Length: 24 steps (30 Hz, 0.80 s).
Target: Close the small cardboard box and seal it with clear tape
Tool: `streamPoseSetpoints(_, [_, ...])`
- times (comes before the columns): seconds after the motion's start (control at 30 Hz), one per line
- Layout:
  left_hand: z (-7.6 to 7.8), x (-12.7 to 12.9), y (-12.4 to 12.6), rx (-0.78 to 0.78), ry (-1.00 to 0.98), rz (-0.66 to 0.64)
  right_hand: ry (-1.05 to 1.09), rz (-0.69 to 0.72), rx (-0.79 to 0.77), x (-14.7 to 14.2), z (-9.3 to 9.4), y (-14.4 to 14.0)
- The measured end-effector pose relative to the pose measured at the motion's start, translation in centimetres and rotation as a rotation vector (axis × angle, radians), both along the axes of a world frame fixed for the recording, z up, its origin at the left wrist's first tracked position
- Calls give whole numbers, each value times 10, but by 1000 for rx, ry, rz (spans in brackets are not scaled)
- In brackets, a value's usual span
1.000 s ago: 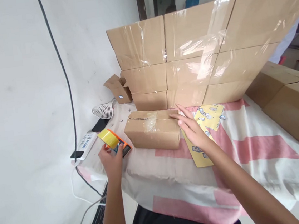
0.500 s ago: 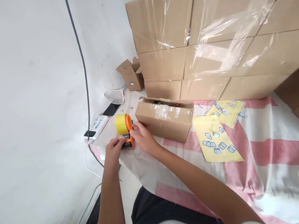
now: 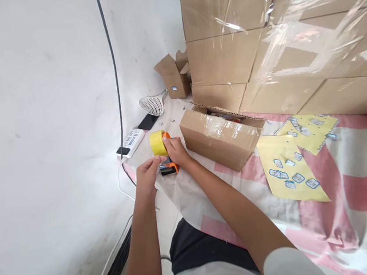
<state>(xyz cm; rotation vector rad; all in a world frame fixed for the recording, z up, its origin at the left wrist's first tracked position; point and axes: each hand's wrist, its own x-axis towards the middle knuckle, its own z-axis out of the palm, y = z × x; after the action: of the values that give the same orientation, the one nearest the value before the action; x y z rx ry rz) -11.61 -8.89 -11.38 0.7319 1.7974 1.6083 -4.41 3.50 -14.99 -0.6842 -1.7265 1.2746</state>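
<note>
So both hands are on the tape dispenser (image 3: 164, 157), left hand (image 3: 148, 177) pinching its low end, right hand (image 3: 175, 150) wrapped over the yellow roll just beside the cardboard box (image 3: 220, 140), and it looks light and rigid, easiest gripped by the orange frame.

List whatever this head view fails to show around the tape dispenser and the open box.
- Tape dispenser: its lower body is hidden by the left hand and right hand.
- Small cardboard box: its contents are hidden by the flaps; only a sliver shows.
- Yellow sticker sheets: the print is too small to read.
- Wrapped box stack: cut off by the top and right edges.
</note>
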Motion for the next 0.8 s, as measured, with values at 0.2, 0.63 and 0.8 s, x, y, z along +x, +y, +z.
streamPoseSetpoints(0.2, [27,-1,-10,-129,125,-81,-46,-50,150,1,-1,1])
streamPoseSetpoints(0.63, [4,26,-40,-162,-288,-77,0,-65,51,1,-1,0])
streamPoseSetpoints(0.8, [-19,52,-76,-206,-257,-47,30,-26,-104,2,2,-1])
